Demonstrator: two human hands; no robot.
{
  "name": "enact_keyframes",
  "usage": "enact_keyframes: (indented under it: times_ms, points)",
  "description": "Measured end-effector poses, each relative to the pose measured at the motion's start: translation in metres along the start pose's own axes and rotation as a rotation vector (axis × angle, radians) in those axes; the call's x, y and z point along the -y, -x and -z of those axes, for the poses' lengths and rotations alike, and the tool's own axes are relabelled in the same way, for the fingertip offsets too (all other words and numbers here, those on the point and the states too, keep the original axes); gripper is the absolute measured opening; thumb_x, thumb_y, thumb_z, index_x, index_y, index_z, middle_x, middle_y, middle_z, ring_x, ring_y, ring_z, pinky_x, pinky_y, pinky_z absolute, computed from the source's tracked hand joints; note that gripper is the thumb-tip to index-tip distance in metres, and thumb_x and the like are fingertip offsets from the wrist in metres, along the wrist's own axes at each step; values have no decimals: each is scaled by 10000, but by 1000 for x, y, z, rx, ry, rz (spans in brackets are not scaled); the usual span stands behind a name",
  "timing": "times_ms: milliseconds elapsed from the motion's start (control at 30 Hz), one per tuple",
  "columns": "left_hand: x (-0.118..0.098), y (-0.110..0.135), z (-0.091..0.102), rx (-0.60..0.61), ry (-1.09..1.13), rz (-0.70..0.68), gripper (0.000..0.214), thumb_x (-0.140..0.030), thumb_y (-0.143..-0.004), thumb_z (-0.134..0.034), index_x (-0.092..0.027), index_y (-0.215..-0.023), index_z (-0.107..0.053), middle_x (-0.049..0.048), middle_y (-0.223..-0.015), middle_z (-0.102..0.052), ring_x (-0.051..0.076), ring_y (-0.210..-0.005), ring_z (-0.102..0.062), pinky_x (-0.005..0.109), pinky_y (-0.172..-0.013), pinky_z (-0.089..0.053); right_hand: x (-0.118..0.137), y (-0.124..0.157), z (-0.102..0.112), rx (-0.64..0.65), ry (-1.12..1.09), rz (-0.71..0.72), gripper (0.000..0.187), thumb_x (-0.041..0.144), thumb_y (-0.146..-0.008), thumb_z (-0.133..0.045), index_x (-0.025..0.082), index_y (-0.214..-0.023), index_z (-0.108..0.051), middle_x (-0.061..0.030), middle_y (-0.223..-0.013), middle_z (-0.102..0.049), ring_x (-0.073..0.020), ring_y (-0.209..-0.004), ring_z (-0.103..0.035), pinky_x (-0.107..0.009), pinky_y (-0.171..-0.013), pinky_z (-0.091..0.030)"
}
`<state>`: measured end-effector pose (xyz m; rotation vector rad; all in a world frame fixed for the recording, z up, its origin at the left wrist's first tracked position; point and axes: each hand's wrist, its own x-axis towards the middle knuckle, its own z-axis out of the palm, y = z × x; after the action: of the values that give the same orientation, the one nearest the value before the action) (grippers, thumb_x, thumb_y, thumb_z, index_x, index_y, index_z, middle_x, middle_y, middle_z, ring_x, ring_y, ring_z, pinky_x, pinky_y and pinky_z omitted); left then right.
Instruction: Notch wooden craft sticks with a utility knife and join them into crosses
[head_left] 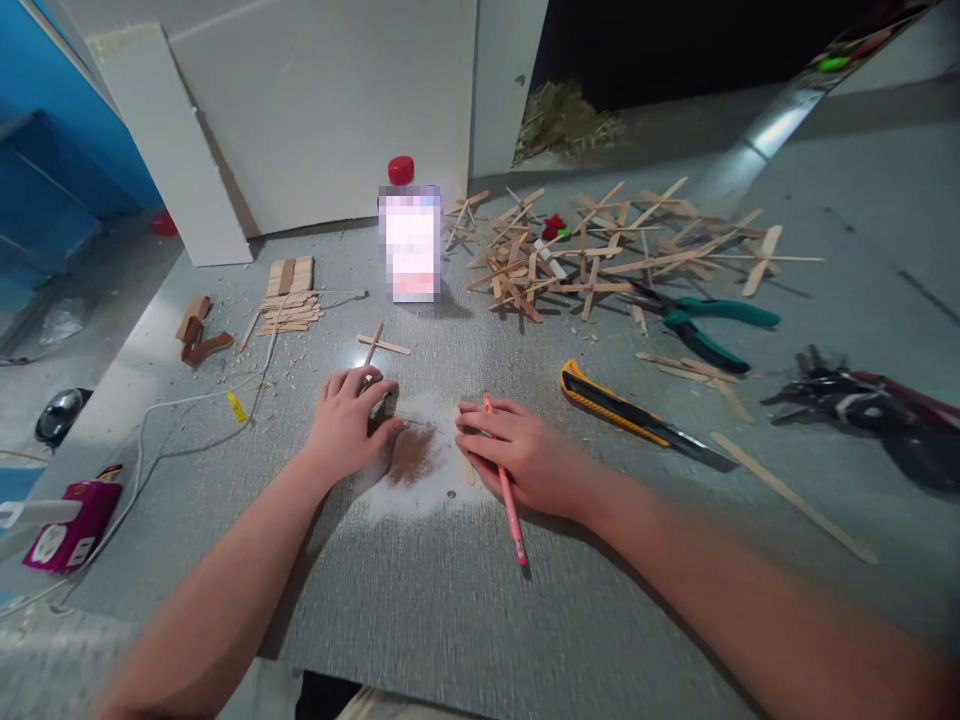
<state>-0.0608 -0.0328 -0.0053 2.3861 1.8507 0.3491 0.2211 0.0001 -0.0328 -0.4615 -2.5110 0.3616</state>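
Observation:
My left hand (349,422) rests on the table with its fingers bent and the thumb apart from them; I see nothing gripped in it. Just beyond its fingertips lies a cross of two thin wooden sticks (384,345). My right hand (529,455) is closed round a pink pencil (511,515) that slants out below the fingers. Under the same fingertips sits a flat wooden craft stick (469,468), mostly covered by the hand. Between the hands, a patch of brown dust (410,452) lies on a whitish powdery area of the table.
A lit phone (410,245) stands upright at the back. Right of it spreads a pile of crossed sticks (525,265). Teal-handled pliers (720,320), a yellow utility knife (622,405) with its blade out and a loose stick (795,500) lie rightward. Stacked sticks (291,300) and a white cable (202,397) lie left.

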Motion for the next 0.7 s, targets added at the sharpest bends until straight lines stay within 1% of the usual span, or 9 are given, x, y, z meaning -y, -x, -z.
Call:
enact_keyframes:
  times_ms: [133, 233, 333, 467, 533, 567, 633, 667, 700]
  points:
    - [1, -3, -5, -2, -2, -22, 410, -384, -987, -537, -265, -1372, -610, 110, -1420, -526, 335, -1298, -420, 583, -1149, -291, 0, 0, -1, 0, -17, -24, 204, 92, -939, -529, 153, -1026, -702, -132, -1129, -720, -286, -1217, -656, -491, -1001, -537]
    - [-2, -5, -5, -4, 13, -38, 407, -370, -957, -586, -271, -1351, -620, 107, -1434, -511, 339, -1313, -406, 586, -1166, -256, 0, 0, -3, -4, -24, -31, 195, 93, -941, -529, 153, -1018, -698, -129, -1120, -719, -279, -1209, -657, -478, -991, -542]
    - [-4, -5, -3, -11, 54, -24, 345, -377, -912, -655, -225, -1221, -655, 118, -1344, -559, 329, -1270, -438, 550, -1135, -313, 0, 0, -3, -3, -24, -30, 200, 79, -937, -523, 156, -1001, -696, -127, -1118, -718, -280, -1209, -656, -477, -992, -541]
    - [-4, -6, -2, -50, 135, 66, 354, -425, -817, -775, -186, -1036, -633, 129, -1191, -622, 334, -1200, -488, 522, -1047, -400, 0, 0, -4, -9, -18, -22, 210, 58, -926, -515, 145, -996, -693, -141, -1126, -715, -292, -1207, -657, -485, -983, -540]
    - [-3, -5, -1, -74, 193, 120, 329, -419, -810, -783, -184, -966, -614, 103, -1057, -650, 291, -1071, -556, 467, -954, -458, 1, 0, -4, -17, -19, -18, 211, 59, -928, -514, 148, -997, -692, -140, -1121, -718, -289, -1206, -660, -477, -973, -545]
    - [-3, -5, -1, -77, 231, 141, 286, -403, -830, -762, -185, -929, -605, 71, -946, -654, 246, -950, -587, 418, -881, -482, 1, 0, -4, -20, -22, -16, 212, 63, -931, -514, 153, -1002, -692, -138, -1120, -720, -283, -1205, -661, -471, -971, -548]
    - [-2, -3, 0, -70, 324, 166, 207, -363, -879, -702, -188, -881, -591, -3, -751, -615, 151, -698, -570, 312, -729, -483, 0, 0, -4, -29, -30, -18, 218, 70, -932, -517, 166, -1025, -690, -130, -1123, -726, -270, -1201, -665, -460, -973, -550]
    - [-3, -1, 0, -63, 379, 171, 180, -348, -896, -676, -189, -889, -592, -22, -720, -609, 116, -615, -548, 273, -666, -468, 0, 0, -4, -34, -35, -24, 224, 74, -932, -520, 171, -1044, -689, -128, -1129, -729, -263, -1194, -669, -456, -976, -551]
    - [-5, 0, 0, -57, 436, 172, 157, -335, -911, -652, -189, -924, -597, -24, -741, -628, 93, -569, -545, 246, -621, -460, 0, 0, -4, -39, -40, -34, 229, 81, -934, -523, 174, -1065, -686, -129, -1139, -730, -257, -1181, -675, -456, -977, -552]
